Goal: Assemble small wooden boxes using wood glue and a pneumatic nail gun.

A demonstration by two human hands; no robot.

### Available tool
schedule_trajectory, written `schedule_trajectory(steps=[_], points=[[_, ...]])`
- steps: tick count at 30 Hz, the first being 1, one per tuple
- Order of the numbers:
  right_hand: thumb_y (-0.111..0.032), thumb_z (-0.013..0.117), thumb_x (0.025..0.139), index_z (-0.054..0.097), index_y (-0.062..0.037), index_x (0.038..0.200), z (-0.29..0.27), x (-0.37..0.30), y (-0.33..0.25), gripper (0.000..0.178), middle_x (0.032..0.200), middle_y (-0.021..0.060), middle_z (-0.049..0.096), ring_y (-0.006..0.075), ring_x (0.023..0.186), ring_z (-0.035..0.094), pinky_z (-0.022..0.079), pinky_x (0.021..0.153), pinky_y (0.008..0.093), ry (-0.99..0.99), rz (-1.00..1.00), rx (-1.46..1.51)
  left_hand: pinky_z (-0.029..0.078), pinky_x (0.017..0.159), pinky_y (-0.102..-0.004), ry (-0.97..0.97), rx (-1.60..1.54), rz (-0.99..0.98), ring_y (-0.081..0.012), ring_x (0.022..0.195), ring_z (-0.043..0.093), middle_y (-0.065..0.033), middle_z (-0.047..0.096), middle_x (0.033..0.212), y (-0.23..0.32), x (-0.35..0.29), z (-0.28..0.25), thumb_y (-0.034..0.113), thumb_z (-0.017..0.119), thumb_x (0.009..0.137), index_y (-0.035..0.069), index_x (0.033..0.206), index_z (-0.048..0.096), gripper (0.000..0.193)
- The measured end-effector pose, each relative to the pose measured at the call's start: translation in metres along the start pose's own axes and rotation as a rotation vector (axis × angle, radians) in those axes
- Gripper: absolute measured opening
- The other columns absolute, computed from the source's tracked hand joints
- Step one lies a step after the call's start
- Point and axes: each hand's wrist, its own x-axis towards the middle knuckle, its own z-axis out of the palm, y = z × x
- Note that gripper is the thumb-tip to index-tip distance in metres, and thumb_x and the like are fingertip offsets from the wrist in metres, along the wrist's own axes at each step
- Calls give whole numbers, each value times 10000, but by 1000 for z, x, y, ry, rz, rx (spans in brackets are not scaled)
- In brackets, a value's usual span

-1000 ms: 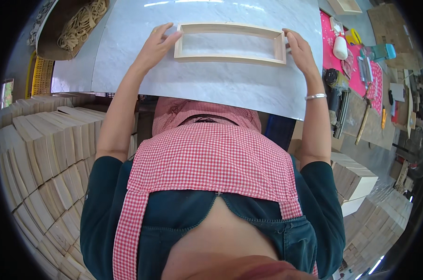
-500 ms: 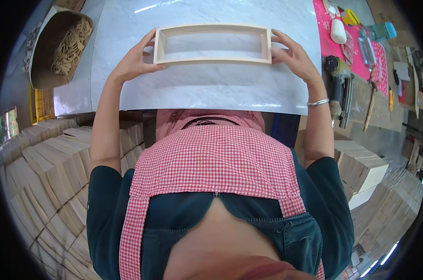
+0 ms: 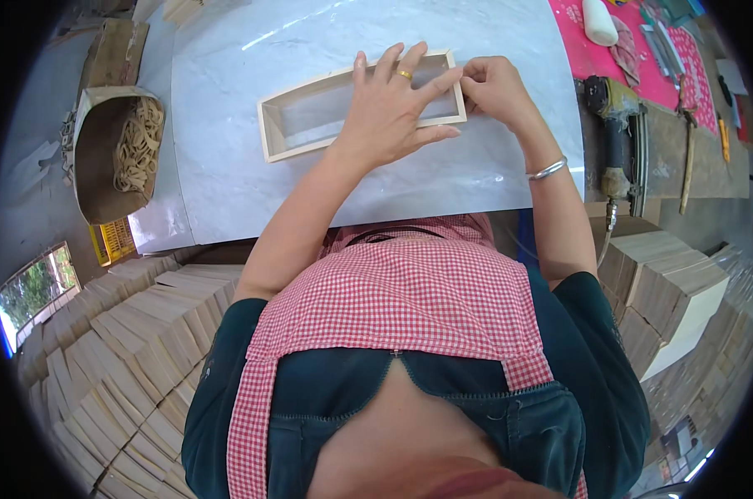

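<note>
A shallow rectangular frame of pale wood (image 3: 271,133) lies on the table at a slight slant, its right end farther off. My left hand (image 3: 391,112) reaches across its right half with fingers spread, the thumb stretched past the near rail and the index finger pointing to the right end. A gold-coloured ring is on one finger. My right hand (image 3: 499,90) is closed at the frame's right end, fingertips curled against the corner. Whatever those fingers may hold is hidden.
The pale marbled tabletop (image 3: 227,187) spreads around the frame. At left stands a box (image 3: 86,158) of tan looped bands. A pneumatic nailer (image 3: 613,125) and a hammer (image 3: 688,158) lie at right, by a pink cloth (image 3: 572,41). Stacked wooden boards (image 3: 144,366) fill the lower left.
My left hand has left the frame's left end and moved right, over its right half. The frame has turned, its left end coming nearer. My right hand has curled closed at the right end.
</note>
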Motion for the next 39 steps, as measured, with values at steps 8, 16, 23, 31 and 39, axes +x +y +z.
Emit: schedule_trajectory(steps=[8,16,23,31,39], points=[[-113,637,928,684,-27,872,15,8,28,113,703,19,642,83,544,534,399,472,206,226,-442,116,233,1115,-743,-5,16,4,-388,1468,303,-101,340,1603,1,3,0,774,551,841,411,1501,464,758],[-240,637,948,655,-56,825,1,6,-13,222,671,5,606,87,548,521,395,480,207,47,-83,291,267,1088,-729,49,59,14,-401,1465,308,-116,348,1601,0,-1,7,780,553,834,404,1492,480,762],[-304,634,969,639,-63,841,4,9,-21,273,700,18,607,88,573,535,414,487,216,-47,-12,211,264,1102,-721,122,16,21,-399,1469,313,-124,400,1576,1,-4,4,763,588,810,382,1490,485,786],[-240,675,977,657,-13,999,12,-66,0,229,812,50,646,110,608,590,483,532,231,228,-113,175,463,968,-355,645,-236,-647,-240,1121,547,-122,607,1229,-71,-125,-37,232,720,904,69,1248,641,389],[-210,651,995,656,-59,1004,17,-75,5,151,791,33,650,84,619,596,479,550,194,80,-71,172,511,899,-282,395,-1419,-1045,-176,976,601,-101,641,1088,-95,-178,-39,105,687,930,-29,1197,660,301]])
